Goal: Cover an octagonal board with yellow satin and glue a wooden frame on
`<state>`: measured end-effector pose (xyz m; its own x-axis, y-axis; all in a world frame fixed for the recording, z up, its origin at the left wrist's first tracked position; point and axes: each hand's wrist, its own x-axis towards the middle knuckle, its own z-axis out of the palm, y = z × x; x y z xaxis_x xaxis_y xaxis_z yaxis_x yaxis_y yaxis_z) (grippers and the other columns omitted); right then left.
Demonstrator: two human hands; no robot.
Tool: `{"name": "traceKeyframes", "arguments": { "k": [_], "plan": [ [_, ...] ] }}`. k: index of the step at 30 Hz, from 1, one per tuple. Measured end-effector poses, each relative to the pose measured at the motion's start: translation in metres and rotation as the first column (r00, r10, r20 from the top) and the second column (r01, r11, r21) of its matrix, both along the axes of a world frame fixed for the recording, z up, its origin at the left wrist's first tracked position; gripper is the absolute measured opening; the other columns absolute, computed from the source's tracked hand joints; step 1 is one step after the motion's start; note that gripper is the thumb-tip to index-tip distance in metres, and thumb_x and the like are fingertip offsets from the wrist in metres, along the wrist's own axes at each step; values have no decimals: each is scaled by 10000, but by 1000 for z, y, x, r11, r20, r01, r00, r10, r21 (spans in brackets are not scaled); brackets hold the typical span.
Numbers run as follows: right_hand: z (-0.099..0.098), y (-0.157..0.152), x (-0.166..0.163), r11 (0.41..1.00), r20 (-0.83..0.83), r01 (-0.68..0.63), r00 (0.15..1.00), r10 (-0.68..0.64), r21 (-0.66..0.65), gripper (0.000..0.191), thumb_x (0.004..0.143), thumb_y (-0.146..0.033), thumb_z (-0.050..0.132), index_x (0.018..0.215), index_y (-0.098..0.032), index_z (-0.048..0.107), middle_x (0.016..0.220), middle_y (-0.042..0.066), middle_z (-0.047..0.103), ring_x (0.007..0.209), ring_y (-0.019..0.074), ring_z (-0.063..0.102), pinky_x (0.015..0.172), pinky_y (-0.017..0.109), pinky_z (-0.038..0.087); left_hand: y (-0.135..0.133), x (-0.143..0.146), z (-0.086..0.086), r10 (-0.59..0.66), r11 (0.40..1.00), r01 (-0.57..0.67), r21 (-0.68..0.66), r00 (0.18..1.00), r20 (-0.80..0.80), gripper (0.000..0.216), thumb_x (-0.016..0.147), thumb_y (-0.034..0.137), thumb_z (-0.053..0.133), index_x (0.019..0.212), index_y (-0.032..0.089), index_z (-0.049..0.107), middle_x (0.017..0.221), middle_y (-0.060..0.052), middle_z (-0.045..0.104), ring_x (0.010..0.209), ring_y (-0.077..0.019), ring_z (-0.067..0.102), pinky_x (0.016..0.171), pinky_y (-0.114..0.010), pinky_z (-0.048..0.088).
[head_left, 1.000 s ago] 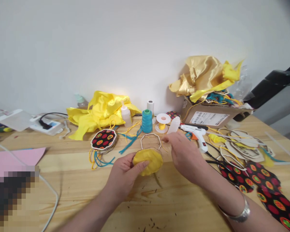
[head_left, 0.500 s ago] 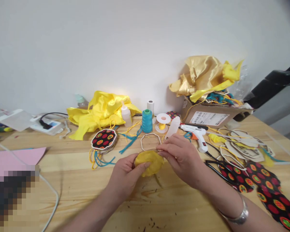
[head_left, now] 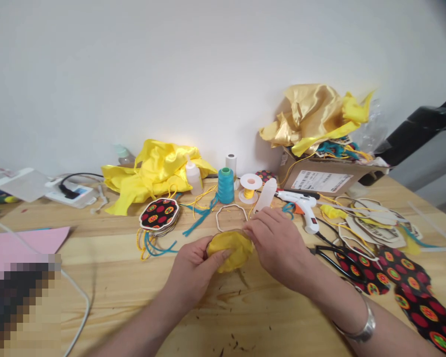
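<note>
A round piece covered in yellow fabric [head_left: 231, 251] is held above the table, its underside hidden. My left hand [head_left: 193, 260] grips its left side, thumb across the front and fingers behind. At its upper right edge, my right hand [head_left: 278, 243] has its fingers bent together against the rim; whether they pinch the fabric or something small is hidden. Just behind the piece lies a cream scalloped frame [head_left: 217, 218]. A translucent white strip [head_left: 266, 194] rises behind my right fingers.
Behind stand a teal thread cone [head_left: 226, 187], a spool of yellow cord [head_left: 250, 188] and a squeeze bottle [head_left: 194, 178]. A white glue gun [head_left: 301, 202] and black scissors [head_left: 334, 263] lie right. Patterned stacked pieces [head_left: 159, 215] sit left. A cardboard box [head_left: 293, 173] holds fabric.
My right hand has turned and shifted slightly left, its fingers curling closer over the yellow piece's upper right edge. My left hand keeps its hold.
</note>
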<state>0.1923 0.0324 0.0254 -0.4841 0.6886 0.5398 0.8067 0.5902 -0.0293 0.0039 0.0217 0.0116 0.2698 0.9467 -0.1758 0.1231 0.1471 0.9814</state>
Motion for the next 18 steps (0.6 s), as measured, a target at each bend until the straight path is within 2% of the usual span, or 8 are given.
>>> {"name": "traceKeyframes", "arguments": {
  "k": [5,8,10,12,13,15,17,18],
  "plan": [
    [9,5,9,972,-11,235,972,-235,-1,231,893,-156,436,718,-146,587,693,77,587,691,207,486,640,318,327,1,1,1,54,996,-40,-83,985,163,273,710,329,706,923,160,706,782,-16,730,710,-175,636,660,-256,505],
    [16,5,14,929,67,360,933,-355,-86,242,881,-199,464,678,-157,588,657,77,597,647,210,513,598,318,310,1,-1,1,79,994,-59,-95,972,222,313,702,329,717,963,157,702,825,-35,740,745,-196,659,696,-283,518],
    [19,4,14,903,108,396,918,-382,-166,328,900,-278,457,618,-165,584,604,77,601,594,208,520,560,318,294,1,-2,0,88,993,-64,-99,963,255,323,704,320,722,983,161,698,849,-40,743,763,-197,665,716,-290,524],
    [21,3,14,898,107,370,929,-354,-237,372,909,-305,449,593,-164,583,606,83,616,605,211,543,555,315,308,1,-2,-1,91,992,-64,-105,955,281,317,704,312,727,981,161,699,851,-41,744,755,-189,666,708,-281,526],
    [21,3,14,905,80,333,943,-324,-264,334,903,-269,457,620,-157,593,646,87,630,652,217,562,574,312,332,2,-2,-1,94,992,-65,-109,952,292,313,705,310,728,978,160,699,849,-42,744,751,-185,666,701,-275,526],
    [21,2,14,922,-22,237,966,-256,-306,171,852,-117,469,779,-137,623,809,96,654,791,221,584,641,304,381,3,-2,-1,102,991,-69,-118,946,306,304,707,304,729,973,160,698,842,-40,744,742,-178,666,691,-263,524],
    [20,2,13,927,-169,135,964,-204,-350,232,772,-7,464,896,-137,612,910,82,647,848,200,583,685,291,408,3,-2,0,108,990,-74,-120,945,310,287,710,297,730,962,164,698,829,-31,744,725,-164,663,675,-243,519],
    [20,1,13,922,-244,89,951,-191,-376,257,758,2,465,909,-145,610,898,64,647,819,181,585,680,281,415,4,-2,0,109,990,-75,-120,944,311,275,713,292,729,956,168,699,821,-24,743,713,-153,658,666,-232,516]
  ]
}}
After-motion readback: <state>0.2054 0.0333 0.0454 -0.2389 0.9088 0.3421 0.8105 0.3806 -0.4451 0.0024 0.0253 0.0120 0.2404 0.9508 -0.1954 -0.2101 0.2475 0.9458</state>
